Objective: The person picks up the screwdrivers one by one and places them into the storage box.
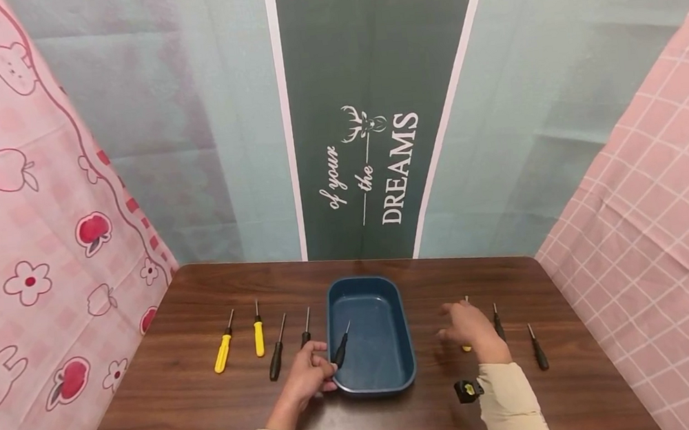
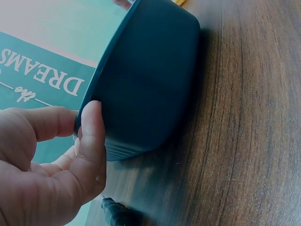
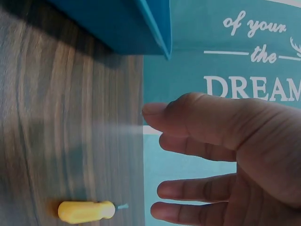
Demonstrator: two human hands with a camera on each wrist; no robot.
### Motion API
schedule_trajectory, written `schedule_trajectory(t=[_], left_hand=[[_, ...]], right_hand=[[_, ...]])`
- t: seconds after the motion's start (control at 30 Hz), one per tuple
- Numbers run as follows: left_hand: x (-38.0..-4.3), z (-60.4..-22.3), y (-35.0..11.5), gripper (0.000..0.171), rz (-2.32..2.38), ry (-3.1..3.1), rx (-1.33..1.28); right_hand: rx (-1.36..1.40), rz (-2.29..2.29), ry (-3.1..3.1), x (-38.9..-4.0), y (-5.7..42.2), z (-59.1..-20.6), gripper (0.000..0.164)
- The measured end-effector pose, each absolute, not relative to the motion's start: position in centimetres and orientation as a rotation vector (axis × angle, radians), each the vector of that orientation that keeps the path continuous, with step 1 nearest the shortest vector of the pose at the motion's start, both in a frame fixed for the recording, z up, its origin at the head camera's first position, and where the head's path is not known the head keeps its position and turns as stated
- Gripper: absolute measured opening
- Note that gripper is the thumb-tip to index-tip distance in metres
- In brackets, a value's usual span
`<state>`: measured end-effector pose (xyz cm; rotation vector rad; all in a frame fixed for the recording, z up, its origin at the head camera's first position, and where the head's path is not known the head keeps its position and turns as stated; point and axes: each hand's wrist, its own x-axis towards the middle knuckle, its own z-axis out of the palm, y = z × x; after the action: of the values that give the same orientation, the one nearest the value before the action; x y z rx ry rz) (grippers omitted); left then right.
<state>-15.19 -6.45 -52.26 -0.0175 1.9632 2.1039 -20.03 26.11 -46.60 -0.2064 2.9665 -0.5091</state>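
Note:
A blue rectangular tray (image 1: pixel 376 385) stands on the wooden table, and a black-handled screwdriver (image 1: pixel 341 350) leans inside it with its tip up. My left hand (image 1: pixel 310 372) pinches the tray's near-left rim between thumb and finger; the left wrist view shows this grip on the tray wall (image 2: pixel 146 80). To the right of the tray, my right hand (image 1: pixel 468 324) hovers over a yellow screwdriver (image 3: pixel 87 212), partly hidden by it in the head view. Its fingers are loosely extended, holding nothing.
Left of the tray lie two yellow screwdrivers (image 1: pixel 223 352) and two black ones (image 1: pixel 276 361), one partly behind my left hand. Two dark-handled screwdrivers (image 1: pixel 540 354) lie right of my right hand. A printed curtain (image 1: pixel 341 49) hangs behind the table, with pink cloths at both sides.

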Motion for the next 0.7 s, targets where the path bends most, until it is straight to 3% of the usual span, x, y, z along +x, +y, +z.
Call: schedule_trajectory(t=[0.33,0.7], left_hand=[[-15.1,-52.2,-6.4,0.043,2.086,1.975,-0.016],[-14.0,-49.2,-6.6,0.040,2.092,1.969,0.003]], right_hand=[[-0.167,-0.630,2.916,-20.1,27.8,-47.4,0.043],[0.052,-0.765,2.881,-20.1,29.0,-48.2,0.044]])
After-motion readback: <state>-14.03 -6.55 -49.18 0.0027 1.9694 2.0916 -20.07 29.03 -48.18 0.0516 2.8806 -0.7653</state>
